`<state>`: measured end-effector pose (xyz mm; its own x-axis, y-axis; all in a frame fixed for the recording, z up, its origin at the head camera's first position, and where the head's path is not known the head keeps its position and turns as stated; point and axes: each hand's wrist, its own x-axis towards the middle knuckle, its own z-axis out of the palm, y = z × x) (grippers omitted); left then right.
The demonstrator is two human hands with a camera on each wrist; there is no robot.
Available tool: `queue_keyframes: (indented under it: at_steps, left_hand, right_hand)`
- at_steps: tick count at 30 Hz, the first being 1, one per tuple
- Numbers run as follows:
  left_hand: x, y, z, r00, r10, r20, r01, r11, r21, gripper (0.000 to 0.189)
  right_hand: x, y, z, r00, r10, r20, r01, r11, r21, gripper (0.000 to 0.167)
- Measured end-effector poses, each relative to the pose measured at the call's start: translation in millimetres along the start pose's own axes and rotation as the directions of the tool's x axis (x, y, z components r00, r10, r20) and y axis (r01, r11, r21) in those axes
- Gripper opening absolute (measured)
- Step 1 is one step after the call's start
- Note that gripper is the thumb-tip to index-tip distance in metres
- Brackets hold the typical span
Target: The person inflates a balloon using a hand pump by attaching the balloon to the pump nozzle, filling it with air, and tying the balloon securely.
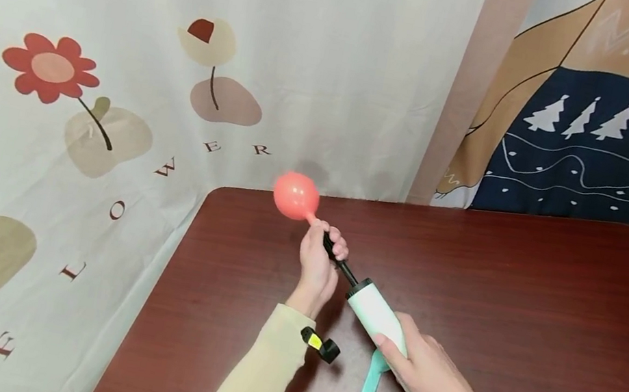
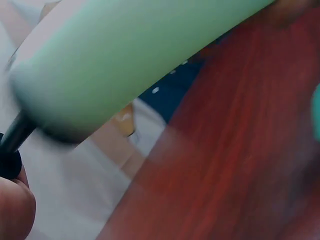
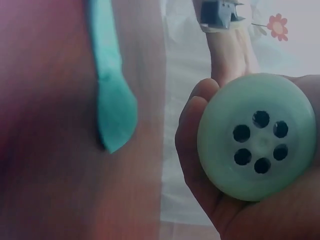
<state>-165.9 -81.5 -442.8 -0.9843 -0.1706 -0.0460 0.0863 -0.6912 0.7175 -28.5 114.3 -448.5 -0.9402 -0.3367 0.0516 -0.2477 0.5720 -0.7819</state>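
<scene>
A pale green balloon pump slants over the table, its black rod drawn out toward the upper left. My right hand grips the pump's body, fingers wrapped round it; the round end with several dark holes faces the right wrist view. My left hand holds the black handle end together with the neck of a partly inflated red balloon. In the left wrist view the pump body fills the upper part, blurred. A flat teal balloon lies on the table below the pump.
The dark red wooden table has rounded far corners. Behind it hangs a pale curtain with flower prints, and at the right a dark blue cloth with white trees. A black wrist strap device sits on the left sleeve.
</scene>
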Motion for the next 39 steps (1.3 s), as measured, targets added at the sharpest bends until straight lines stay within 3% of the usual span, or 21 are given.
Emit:
queue_keyframes:
  at_steps: [3,7,11,17,21,28,34,39]
  left_hand:
    - [-10.1,-10.6,3.2,0.999,-0.031,0.01,0.03,0.999,0.036,0.029]
    - [-12.8,-13.0,2.9,1.0,-0.015,0.0,0.015,0.997,0.081,0.029]
    - [-4.2,-3.5,-2.1,1.0,0.002,-0.001,-0.002,0.997,0.078,0.027]
    - [15.0,18.6,-13.2,0.997,0.056,-0.051,-0.055,0.998,0.036,0.03]
    - [18.3,25.4,-14.0,0.998,0.049,-0.048,-0.048,0.999,0.023,0.031]
    - [7.1,10.8,-11.1,0.999,0.014,-0.039,-0.014,1.0,0.007,0.029]
    - [-8.3,-7.3,-1.4,0.999,-0.04,-0.021,0.042,0.997,0.063,0.025]
    - [-8.3,-5.9,-2.1,0.999,-0.029,-0.03,0.032,0.994,0.109,0.025]
  right_hand:
    - [11.0,-1,1,1.0,0.015,-0.005,-0.015,1.0,0.01,0.045]
    - [16.4,-4,4,1.0,0.026,-0.011,-0.026,0.999,0.024,0.045]
    - [10.3,-7,7,0.999,0.037,-0.017,-0.037,0.999,0.027,0.046]
    - [-15.1,-6,3,0.999,0.037,-0.021,-0.037,0.999,0.004,0.039]
    - [-24.3,-4,1,0.999,0.032,-0.036,-0.033,0.999,-0.015,0.035]
    - [-9.9,-2,2,1.0,0.004,0.028,-0.004,1.0,0.003,0.034]
    - [15.5,-5,3,1.0,0.013,0.019,-0.013,1.0,0.008,0.043]
    - [21.1,-7,7,0.999,0.045,0.006,-0.045,0.999,0.018,0.046]
